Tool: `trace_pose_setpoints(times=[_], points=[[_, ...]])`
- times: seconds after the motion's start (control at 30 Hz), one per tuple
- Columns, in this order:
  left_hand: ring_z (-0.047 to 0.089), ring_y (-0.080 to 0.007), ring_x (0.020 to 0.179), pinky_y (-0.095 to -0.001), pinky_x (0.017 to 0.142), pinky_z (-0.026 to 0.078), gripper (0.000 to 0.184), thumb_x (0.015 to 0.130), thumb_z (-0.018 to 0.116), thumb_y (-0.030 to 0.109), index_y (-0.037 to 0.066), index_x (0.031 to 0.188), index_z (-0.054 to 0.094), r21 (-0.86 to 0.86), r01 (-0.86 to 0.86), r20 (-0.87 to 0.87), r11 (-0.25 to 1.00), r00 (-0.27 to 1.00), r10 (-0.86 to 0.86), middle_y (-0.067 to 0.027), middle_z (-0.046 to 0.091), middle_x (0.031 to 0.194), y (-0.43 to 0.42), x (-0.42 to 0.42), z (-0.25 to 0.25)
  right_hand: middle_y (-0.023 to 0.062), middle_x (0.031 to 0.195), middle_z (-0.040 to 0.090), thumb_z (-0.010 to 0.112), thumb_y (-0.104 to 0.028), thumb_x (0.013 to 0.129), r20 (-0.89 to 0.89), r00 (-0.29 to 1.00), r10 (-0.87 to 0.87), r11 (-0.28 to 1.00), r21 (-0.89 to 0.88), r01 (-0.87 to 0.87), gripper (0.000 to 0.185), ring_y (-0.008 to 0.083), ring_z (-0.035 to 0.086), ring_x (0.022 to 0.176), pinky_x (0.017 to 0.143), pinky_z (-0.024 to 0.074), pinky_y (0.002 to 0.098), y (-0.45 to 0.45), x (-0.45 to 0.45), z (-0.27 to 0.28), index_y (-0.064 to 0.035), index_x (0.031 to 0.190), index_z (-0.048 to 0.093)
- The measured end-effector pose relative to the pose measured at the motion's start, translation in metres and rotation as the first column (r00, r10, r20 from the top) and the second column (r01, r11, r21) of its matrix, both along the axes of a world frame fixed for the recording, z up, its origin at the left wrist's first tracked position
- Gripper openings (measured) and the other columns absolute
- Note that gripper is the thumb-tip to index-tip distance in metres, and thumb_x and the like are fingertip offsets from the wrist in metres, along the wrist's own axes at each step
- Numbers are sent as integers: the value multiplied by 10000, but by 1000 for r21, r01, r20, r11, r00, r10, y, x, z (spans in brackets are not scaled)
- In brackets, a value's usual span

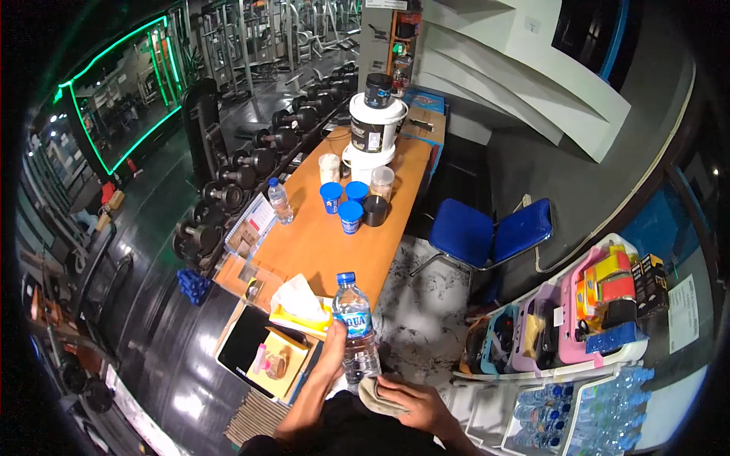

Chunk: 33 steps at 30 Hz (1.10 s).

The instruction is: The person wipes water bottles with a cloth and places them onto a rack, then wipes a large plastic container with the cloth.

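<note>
A clear water bottle (354, 323) with a blue cap and blue label stands upright in my left hand (328, 356), whose fingers wrap round its left side. My right hand (417, 404) is closed on a folded beige cloth (380, 397), which lies against the bottle's base. Just left of the bottle is a yellow tissue box (306, 318) with a white tissue sticking out. Beyond it on the wooden table (319, 254) are blue cups (350, 216), a black jar (375, 210) and a smaller water bottle (280, 202).
White tubs (372, 137) are stacked at the table's far end. A blue chair (462, 232) stands to the right. Crates of bottles (540, 414) and baskets of packets (601, 296) are at the lower right. Dumbbells (255, 159) line the left side.
</note>
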State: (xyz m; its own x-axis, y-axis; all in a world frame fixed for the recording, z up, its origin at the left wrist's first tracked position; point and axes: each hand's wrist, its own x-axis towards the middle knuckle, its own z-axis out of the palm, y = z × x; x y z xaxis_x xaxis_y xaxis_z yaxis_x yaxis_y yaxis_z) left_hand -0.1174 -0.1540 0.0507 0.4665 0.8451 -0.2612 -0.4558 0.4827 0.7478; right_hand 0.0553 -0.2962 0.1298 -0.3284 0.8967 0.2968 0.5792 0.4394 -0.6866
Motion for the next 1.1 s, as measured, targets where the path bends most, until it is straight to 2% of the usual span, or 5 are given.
trace_pose_setpoints(times=[0.17, 0.27, 0.77, 0.9, 1.1], points=[[659, -247, 800, -394, 698, 568, 639, 897, 416, 608, 38, 1184, 451, -146, 108, 128, 983, 988, -89, -123, 621, 940, -7, 1, 1, 145, 911, 675, 725, -169, 677, -287, 891, -351, 928, -236, 290, 487, 256, 672, 785, 717, 528, 343, 4, 18, -6, -10, 1120, 596], [659, -242, 827, -409, 715, 571, 620, 901, 453, 576, 34, 1202, 445, -60, 151, 46, 987, 988, -149, -133, 615, 967, -13, 13, -13, 205, 1199, 572, 668, -58, 715, -375, 781, -499, 815, 105, 571, 451, 333, 582, 1074, 889, 469, 363, 56, 10, 21, 16, 1150, 573], [658, -293, 780, -430, 694, 557, 786, 828, 367, 740, 26, 1107, 543, -173, 7, 126, 985, 992, 15, -131, 644, 929, 69, 31, -4, 103, 1269, 557, 686, -58, 729, -88, 995, 53, 986, -150, -66, 525, 300, 562, 1137, 903, 516, 371, 69, 36, -7, -158, 1233, 574], [655, -289, 751, -419, 648, 556, 868, 791, 307, 800, 19, 1072, 562, -184, 57, 96, 981, 995, -39, -133, 649, 872, 88, 52, 14, 125, 1216, 589, 679, -96, 768, -143, 972, -187, 938, -320, 134, 462, 278, 634, 1005, 832, 538, 363, 98, 63, 27, -112, 1218, 573], [652, -286, 838, -422, 699, 557, 637, 921, 383, 592, 20, 1184, 479, -156, 231, 23, 960, 973, -230, -131, 618, 944, 104, 86, -7, 185, 1296, 517, 629, 22, 736, -316, 834, -452, 849, 137, 511, 437, 316, 531, 1177, 949, 446, 362, 202, 71, 37, 13, 1167, 553]])
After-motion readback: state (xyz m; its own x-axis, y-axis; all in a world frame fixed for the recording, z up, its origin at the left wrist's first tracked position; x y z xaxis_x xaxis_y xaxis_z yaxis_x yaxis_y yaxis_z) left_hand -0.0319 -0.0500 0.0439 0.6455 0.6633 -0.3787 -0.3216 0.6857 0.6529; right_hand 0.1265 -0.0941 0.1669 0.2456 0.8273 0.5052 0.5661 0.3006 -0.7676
